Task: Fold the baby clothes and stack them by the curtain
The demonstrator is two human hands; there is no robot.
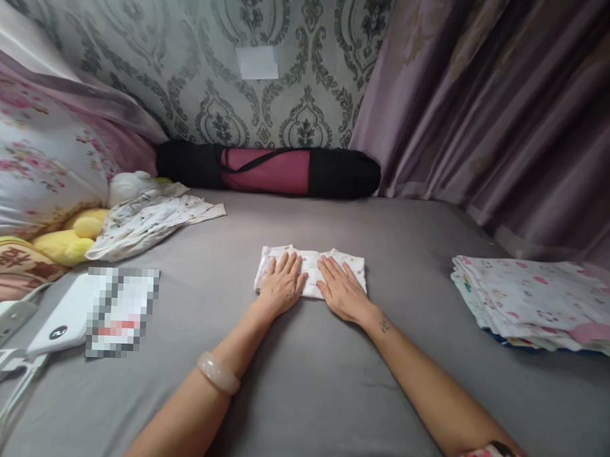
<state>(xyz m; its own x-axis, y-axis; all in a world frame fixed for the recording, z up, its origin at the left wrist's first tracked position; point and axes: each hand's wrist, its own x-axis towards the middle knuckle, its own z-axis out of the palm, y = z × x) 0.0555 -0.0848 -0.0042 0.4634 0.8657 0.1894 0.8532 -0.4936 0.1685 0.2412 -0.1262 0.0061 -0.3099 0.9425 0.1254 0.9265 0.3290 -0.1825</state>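
White printed cloth [311,271], folded, directly under left grip [284,283] and right grip [343,288], both flat, fingers extended

The left hand [284,282] and right hand [343,290] lie flat on a folded white patterned cloth [311,274] upon a grey sheet [304,395], with a stack of folded fabric [527,296] well apart at right.
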